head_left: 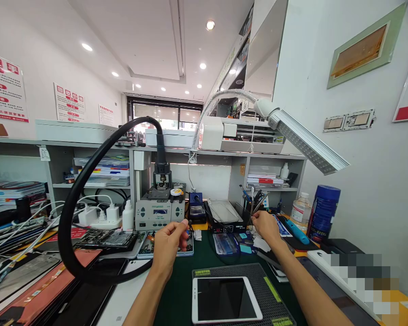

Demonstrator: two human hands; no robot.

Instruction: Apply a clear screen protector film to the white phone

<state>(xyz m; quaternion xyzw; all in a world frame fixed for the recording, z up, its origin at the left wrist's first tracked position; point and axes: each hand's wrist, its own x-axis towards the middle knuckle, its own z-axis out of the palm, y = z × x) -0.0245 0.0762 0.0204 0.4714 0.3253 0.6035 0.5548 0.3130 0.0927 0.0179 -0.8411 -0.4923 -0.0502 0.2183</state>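
Below and between the hands, the tablet (226, 299) lies whole, untouched, no work on it showing. The left hand (169, 241) curls; the right hand (268, 228) meets a slim tool (260, 203); whether either grips, I can't tell.

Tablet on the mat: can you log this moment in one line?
left hand: in front of parts tray, grip unclear | right hand: at upright tools, grip unclear | tablet: on mat, screen dark, untouched
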